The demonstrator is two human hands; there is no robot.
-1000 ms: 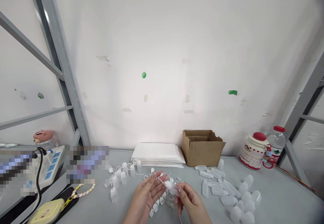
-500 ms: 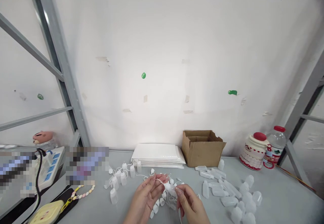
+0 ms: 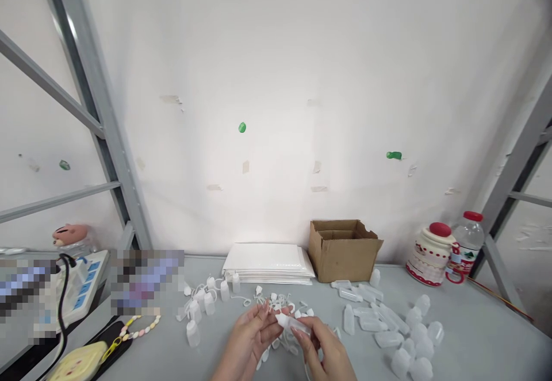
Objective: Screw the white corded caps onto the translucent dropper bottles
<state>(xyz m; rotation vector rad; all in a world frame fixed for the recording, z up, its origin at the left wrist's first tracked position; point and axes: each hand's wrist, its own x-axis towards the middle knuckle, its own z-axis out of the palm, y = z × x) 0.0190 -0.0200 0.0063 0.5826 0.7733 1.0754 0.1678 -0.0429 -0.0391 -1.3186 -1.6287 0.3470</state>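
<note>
A small translucent plastic bottle [image 3: 301, 327] with a white cap [image 3: 283, 319] lies tilted between my hands, its cap end towards the left. My right hand [image 3: 324, 346] is closed around the bottle's body. At the cap end, the fingers of my left hand [image 3: 254, 335] are curled and pinched close to the cap; their exact contact is partly hidden. Beneath and behind both hands is a pile of white caps with cords [image 3: 276, 343], partly covered by them. Several capped bottles with white cords [image 3: 201, 297] stand to the left.
Uncapped translucent bottles [image 3: 373, 320] lie to the right, and several stand upright [image 3: 420, 341]. Behind are a stack of white envelopes [image 3: 267, 263] and an open cardboard box [image 3: 345, 254]. A jar [image 3: 429, 257] and a drink bottle [image 3: 468, 243] stand far right; a power strip [image 3: 88, 283] is left.
The bottle has turned and now shows more of its body between my hands. My right hand has shifted slightly down along it; my left hand stays near the cap.
</note>
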